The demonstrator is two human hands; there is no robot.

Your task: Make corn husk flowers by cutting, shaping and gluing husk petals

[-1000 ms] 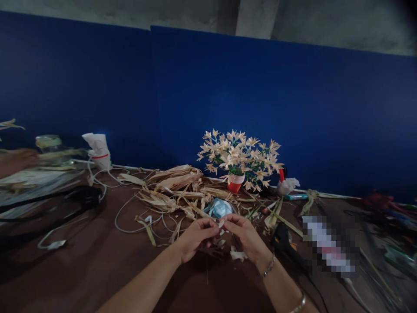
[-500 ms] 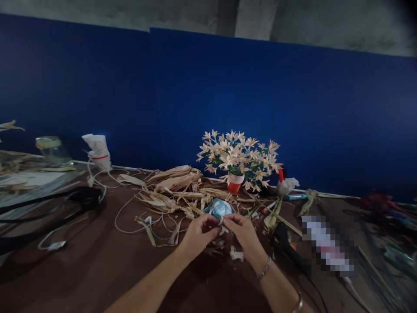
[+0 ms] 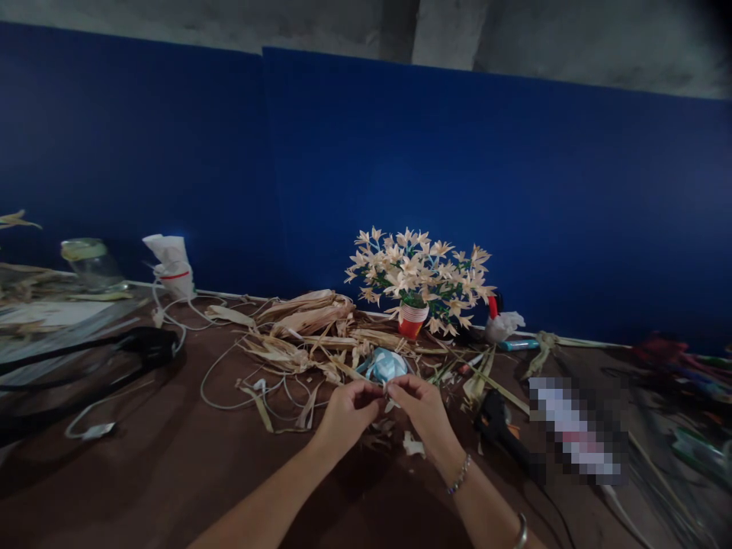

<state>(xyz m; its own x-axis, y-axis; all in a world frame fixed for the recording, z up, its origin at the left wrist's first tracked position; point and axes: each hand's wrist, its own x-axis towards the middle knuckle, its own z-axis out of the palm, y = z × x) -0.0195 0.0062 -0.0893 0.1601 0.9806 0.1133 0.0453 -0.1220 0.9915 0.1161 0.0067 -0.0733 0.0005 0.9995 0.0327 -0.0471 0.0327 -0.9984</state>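
Observation:
Close together at the middle of the table, my left hand and my right hand are both closed in a pinch. Between their fingertips is a small pale husk piece, with light tips poking out below; the fingers cover most of it. Just beyond the fingertips lies a light-blue and white patterned bundle. Dry corn husks spread behind and left of it. An arrangement of cream husk flowers stands at the back in a red and white paper cup.
A black glue gun lies right of my right hand, its cord trailing forward. Beyond it is a pixelated patch. White cables, a black strap, a glass jar and a tissue-filled cup occupy the left. Husk scraps lie near my hands.
My fingertips have drawn slightly closer together around the pale husk piece, and my right wrist has turned a little. The things on the table stay where they were.

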